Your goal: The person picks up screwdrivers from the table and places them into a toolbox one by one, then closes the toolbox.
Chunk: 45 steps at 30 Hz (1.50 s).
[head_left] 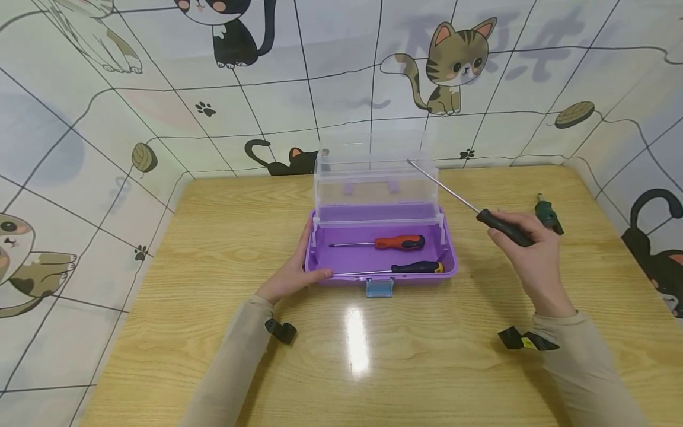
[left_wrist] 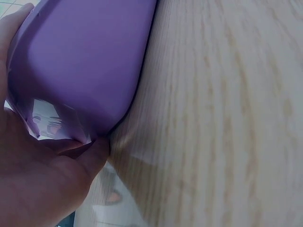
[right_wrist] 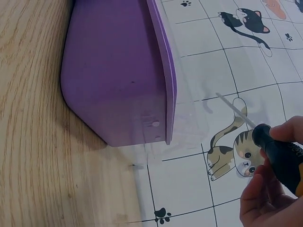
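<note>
A purple toolbox (head_left: 347, 259) stands on the table, its clear lid (head_left: 373, 193) raised at the back. My left hand (head_left: 288, 276) grips the box's left end, thumb at the front corner, fingers along the side. Inside lie a red-and-black screwdriver (head_left: 399, 242) and, along the front wall, a black-handled screwdriver (head_left: 418, 267) with a yellow end. My right hand (head_left: 536, 261) holds another screwdriver (head_left: 504, 228) by its black handle, above and right of the box. Its long shaft points up and left, the tip in front of the lid in the head view.
A green-handled tool (head_left: 546, 214) lies on the wooden table (head_left: 224, 237), beyond my right hand. A pale blue latch (head_left: 379, 288) hangs at the box's front. Cat-patterned walls (head_left: 341, 71) rise behind the table and at both sides.
</note>
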Each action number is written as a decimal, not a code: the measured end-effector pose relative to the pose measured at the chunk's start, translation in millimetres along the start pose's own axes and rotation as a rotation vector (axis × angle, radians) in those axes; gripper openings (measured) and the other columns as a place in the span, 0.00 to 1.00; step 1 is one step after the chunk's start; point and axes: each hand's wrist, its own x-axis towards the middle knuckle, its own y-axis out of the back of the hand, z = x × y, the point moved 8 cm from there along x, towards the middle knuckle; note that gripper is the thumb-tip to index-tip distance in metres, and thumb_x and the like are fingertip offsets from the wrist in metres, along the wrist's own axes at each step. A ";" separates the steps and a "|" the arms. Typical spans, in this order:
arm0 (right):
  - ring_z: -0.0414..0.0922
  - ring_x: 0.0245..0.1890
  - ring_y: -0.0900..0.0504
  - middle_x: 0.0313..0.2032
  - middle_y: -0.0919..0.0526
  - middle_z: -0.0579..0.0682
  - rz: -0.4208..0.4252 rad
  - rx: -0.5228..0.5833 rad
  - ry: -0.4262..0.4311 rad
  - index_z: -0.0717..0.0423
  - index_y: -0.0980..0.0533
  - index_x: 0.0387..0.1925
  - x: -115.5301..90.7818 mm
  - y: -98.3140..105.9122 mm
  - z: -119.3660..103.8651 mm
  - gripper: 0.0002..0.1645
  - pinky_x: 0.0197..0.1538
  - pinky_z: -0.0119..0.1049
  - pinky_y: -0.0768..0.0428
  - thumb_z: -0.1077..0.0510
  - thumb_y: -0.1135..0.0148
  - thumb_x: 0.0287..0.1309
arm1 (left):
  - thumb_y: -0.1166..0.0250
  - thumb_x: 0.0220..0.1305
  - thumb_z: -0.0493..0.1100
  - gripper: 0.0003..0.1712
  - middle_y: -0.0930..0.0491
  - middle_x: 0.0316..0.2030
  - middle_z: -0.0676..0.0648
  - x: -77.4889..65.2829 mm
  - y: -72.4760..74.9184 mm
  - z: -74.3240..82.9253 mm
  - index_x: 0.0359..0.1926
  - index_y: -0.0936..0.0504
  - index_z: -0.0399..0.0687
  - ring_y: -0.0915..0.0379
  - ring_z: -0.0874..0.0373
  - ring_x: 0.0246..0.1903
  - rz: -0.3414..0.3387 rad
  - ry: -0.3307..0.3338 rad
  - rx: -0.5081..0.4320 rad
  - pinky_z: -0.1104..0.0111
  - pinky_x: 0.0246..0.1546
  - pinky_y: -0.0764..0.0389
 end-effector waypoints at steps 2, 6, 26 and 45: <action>0.43 0.46 0.25 0.43 0.19 0.49 -0.015 0.004 0.007 0.72 0.20 0.47 -0.5 -0.9 -0.6 0.18 0.42 0.23 0.24 0.75 0.35 0.51 | 0.29 0.56 0.49 0.66 0.77 0.73 0.61 0.6 -0.2 -0.3 0.71 0.75 0.83 0.74 0.56 0.72 -0.004 -0.002 -0.006 0.49 0.68 0.60; 0.42 0.46 0.25 0.43 0.20 0.48 -0.039 -0.006 0.023 0.72 0.20 0.47 -1.2 -2.4 -1.2 0.18 0.42 0.22 0.24 0.76 0.36 0.51 | 0.29 0.56 0.46 0.67 0.78 0.74 0.58 1.0 -0.1 -0.2 0.72 0.75 0.79 0.75 0.55 0.72 -0.009 0.003 -0.010 0.47 0.68 0.61; 0.43 0.42 0.27 0.42 0.21 0.48 -0.184 -0.084 0.011 0.68 0.21 0.50 -5.0 -21.8 -5.2 0.19 0.40 0.23 0.25 0.73 0.36 0.55 | 0.29 0.56 0.51 0.65 0.76 0.73 0.62 -0.3 0.6 -4.0 0.71 0.74 0.84 0.75 0.57 0.72 0.006 0.018 0.009 0.49 0.68 0.61; 0.44 0.42 0.24 0.44 0.21 0.50 -0.368 -0.192 0.072 0.67 0.21 0.49 -11.7 -43.3 -7.4 0.18 0.39 0.24 0.24 0.73 0.36 0.54 | 0.28 0.55 0.53 0.66 0.77 0.74 0.60 -1.3 0.4 -4.1 0.71 0.74 0.85 0.75 0.56 0.72 0.003 0.033 0.009 0.49 0.68 0.61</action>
